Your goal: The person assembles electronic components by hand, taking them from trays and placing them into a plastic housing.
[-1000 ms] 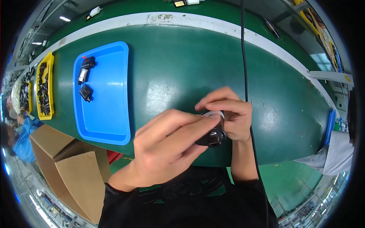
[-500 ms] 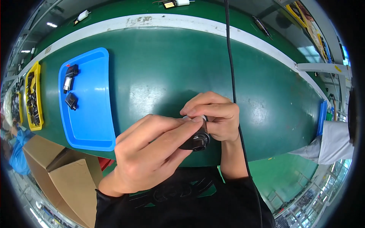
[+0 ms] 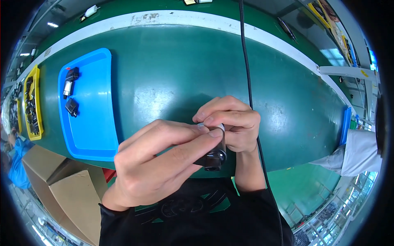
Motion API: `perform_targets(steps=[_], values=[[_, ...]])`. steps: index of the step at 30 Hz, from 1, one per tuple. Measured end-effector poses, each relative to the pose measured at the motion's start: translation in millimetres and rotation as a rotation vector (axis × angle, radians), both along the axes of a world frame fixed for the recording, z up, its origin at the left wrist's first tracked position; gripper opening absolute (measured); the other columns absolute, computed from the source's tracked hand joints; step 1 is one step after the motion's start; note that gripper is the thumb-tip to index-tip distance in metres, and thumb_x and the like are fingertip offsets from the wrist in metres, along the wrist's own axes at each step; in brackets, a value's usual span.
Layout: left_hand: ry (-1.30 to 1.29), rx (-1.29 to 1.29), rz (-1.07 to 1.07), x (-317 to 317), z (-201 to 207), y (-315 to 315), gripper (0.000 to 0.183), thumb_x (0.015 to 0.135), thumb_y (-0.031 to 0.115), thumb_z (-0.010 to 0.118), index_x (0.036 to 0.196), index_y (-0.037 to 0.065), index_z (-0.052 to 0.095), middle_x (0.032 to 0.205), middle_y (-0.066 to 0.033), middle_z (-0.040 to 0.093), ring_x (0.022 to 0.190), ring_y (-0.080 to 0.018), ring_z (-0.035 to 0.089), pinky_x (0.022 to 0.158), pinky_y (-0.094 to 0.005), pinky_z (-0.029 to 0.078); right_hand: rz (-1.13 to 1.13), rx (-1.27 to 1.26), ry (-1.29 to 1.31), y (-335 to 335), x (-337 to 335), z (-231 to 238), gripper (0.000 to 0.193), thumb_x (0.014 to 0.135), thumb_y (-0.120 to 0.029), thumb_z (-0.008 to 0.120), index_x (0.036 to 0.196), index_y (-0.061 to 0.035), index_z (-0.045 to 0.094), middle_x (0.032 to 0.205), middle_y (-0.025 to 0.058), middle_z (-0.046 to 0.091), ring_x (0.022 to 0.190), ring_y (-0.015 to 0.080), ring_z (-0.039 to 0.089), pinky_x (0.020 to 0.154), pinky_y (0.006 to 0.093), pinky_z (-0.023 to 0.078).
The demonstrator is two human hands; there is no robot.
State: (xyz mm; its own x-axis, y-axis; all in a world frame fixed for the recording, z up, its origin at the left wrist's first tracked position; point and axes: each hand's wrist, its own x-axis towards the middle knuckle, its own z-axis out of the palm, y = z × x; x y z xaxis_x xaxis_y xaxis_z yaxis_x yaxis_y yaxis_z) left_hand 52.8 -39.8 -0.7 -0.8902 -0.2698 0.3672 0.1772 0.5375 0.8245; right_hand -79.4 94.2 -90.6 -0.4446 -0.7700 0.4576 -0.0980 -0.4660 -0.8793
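Between my hands, above the near edge of the green table, is a glossy black part (image 3: 214, 159) with a pale, whitish upper end. My left hand (image 3: 158, 162) is closed around its left side, with the thumb and fingers hiding much of it. At the upper end, the fingertips of my right hand (image 3: 232, 123) pinch together close to the left fingertips. Something small and light shows at those fingertips, too covered to name. To the left, a blue tray (image 3: 92, 139) holds several black parts (image 3: 72, 107), one with a silver section.
A black cable (image 3: 247, 69) hangs down past my right wrist. Left of the blue tray is a yellow bin (image 3: 37, 102) of dark parts. An open cardboard box (image 3: 76, 197) stands at the lower left. Beyond the table's white border (image 3: 180, 17) lie more parts.
The black part has tipped slightly lower between my hands, and my left hand has shifted a little left. The whole view has moved slightly. Both hands keep their grip.
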Motion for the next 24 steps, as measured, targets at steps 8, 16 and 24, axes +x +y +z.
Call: perform_targets(steps=[8,16,24], values=[[-0.056,0.027,0.034,0,2,2,0.033,0.061,-0.007,0.074,0.094,-0.003,0.07,0.084,-0.0107,0.064,0.078,-0.0218,0.067,0.064,-0.0257,0.054,-0.051,0.015,0.053,1,1,5,0.02,0.069,0.007,0.07,0.089,0.0075,0.066,0.09,0.0155,0.062,0.077,0.0278,0.065,0.063,0.0324,0.053],[-0.077,-0.011,0.047,0,6,3,0.035,0.06,-0.003,0.076,0.095,0.0,0.071,0.082,-0.0089,0.063,0.071,-0.0173,0.064,0.06,-0.0239,0.052,-0.056,0.095,0.07,6,3,10,0.023,0.069,0.008,0.071,0.091,0.0076,0.067,0.088,0.0164,0.062,0.077,0.0228,0.065,0.063,0.0276,0.052],[-0.034,0.005,0.03,0,2,2,0.037,0.058,-0.006,0.074,0.094,0.0,0.072,0.083,-0.0092,0.064,0.073,-0.0192,0.066,0.061,-0.0252,0.053,-0.032,0.065,0.0,7,4,11,0.021,0.069,0.008,0.071,0.09,0.0089,0.067,0.085,0.0168,0.063,0.074,0.023,0.065,0.063,0.0285,0.053]])
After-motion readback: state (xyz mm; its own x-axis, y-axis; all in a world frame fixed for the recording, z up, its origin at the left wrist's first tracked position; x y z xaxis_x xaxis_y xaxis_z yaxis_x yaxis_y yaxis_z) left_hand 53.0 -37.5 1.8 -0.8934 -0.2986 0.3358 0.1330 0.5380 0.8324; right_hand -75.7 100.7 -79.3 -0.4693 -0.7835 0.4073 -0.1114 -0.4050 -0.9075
